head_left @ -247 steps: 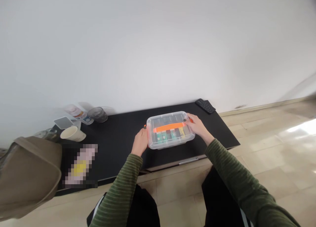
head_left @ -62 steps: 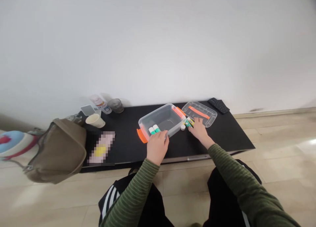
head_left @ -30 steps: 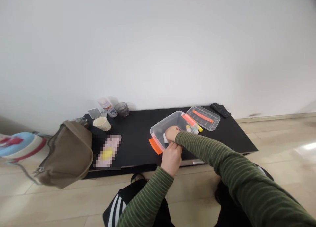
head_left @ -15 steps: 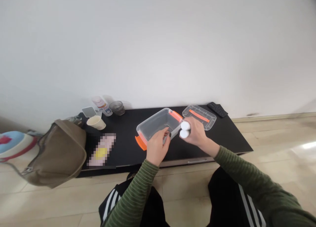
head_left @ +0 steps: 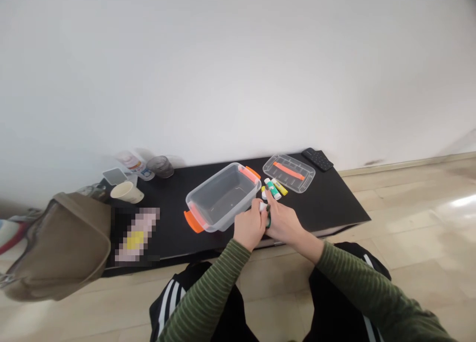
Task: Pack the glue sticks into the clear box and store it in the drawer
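My left hand and my right hand meet in front of the box's near right corner. Both are closed around a small glue stick; only its white end and a bit of green show between the fingers. One right finger points up, away from the grip. Just beyond it, a green and white glue stick and a yellow glue stick lie on the black tabletop, with another partly hidden by that finger. To the left stands a lidless clear plastic box with orange latches; nothing shows inside.
The box's clear lid with an orange handle lies at the back right, by a black keyboard-like item. On the left are a paper cup, a spray can, a dark glass, a blurred-out packet and a brown bag.
My left hand has drawn back from over the box to meet my right. The two white-ended sticks have left my right hand's earlier raised grip; glue sticks now show on the table.
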A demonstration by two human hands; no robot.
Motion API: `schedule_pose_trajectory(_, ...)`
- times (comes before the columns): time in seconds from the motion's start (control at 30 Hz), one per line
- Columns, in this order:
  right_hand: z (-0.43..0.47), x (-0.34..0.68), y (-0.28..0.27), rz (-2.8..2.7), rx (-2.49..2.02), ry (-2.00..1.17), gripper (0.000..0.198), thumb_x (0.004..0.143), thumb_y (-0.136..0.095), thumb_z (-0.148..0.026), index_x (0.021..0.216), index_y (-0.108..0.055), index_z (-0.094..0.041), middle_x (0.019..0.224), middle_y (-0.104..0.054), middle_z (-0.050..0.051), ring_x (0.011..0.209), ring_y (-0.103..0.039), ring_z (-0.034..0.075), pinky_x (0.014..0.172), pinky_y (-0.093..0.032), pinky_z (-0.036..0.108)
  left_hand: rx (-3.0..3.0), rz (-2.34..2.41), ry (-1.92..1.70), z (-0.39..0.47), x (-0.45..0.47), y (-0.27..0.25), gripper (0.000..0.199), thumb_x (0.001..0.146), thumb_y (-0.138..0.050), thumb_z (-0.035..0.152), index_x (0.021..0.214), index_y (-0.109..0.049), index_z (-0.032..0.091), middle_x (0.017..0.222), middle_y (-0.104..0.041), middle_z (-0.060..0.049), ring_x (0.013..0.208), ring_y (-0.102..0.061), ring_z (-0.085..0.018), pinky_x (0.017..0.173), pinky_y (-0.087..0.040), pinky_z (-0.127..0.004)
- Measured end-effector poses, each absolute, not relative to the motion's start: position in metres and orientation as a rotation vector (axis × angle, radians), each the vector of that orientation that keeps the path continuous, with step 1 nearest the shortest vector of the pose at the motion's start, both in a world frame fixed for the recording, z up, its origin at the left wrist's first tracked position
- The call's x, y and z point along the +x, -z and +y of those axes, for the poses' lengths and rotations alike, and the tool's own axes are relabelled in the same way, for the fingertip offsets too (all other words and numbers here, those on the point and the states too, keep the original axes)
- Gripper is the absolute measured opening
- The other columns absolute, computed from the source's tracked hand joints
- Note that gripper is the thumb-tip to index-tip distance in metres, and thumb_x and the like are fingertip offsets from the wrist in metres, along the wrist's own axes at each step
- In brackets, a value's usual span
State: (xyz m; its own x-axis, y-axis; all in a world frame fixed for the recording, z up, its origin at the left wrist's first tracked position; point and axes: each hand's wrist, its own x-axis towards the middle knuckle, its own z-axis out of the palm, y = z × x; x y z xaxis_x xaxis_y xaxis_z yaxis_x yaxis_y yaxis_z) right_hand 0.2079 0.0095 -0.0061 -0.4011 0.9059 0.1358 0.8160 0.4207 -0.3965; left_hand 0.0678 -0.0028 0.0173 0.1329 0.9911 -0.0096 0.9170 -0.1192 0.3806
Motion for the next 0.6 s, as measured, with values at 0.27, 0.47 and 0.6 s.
schedule_pose_trajectory(0.27, 0.017, 0.233, -0.006, -2.496, -1.590, -0.282, 0.085, 0.080, -0.060, -0.033, 0.155, -0.023, -0.017, 0.121, -0.065, 0.017, 0.097, -0.064, 0.028, 0.076, -0.050, 0.033, 1.934, 1.835, -0.456, 0.003, 0.094, -0.005, 0.031, 0.102, -0.025, 0.034, 0.120, -0.046, 0.020, 0.090, -0.073, -0.006, 0.078, -0.071, -0.023, 0.065, -0.044, -0.030)
schedule_pose_trajectory(0.47, 0.015, 0.244, -0.008, -2.507, -1.603, -0.290, 0.079, 0.083, -0.058, -0.034, 0.153, -0.027, -0.017, 0.117, -0.066, 0.016, 0.098, -0.064, 0.028, 0.078, -0.048, 0.034, 1.997, 1.831, -0.392, 0.005, 0.103, -0.001, 0.033, 0.101, -0.026, 0.035, 0.121, -0.046, 0.019, 0.088, -0.073, -0.007, 0.078, -0.071, -0.025, 0.065, -0.045, -0.031)
schedule_pose_trajectory(0.6, 0.014, 0.252, -0.008, -2.485, -1.658, -0.444, 0.081, 0.076, -0.064, -0.036, 0.150, -0.033, -0.021, 0.119, -0.065, 0.013, 0.100, -0.065, 0.028, 0.076, -0.048, 0.032, 2.101, 1.856, -0.256, 0.006, 0.108, 0.002, 0.032, 0.100, -0.033, 0.038, 0.121, -0.048, 0.019, 0.086, -0.073, -0.007, 0.079, -0.072, -0.026, 0.069, -0.046, -0.031)
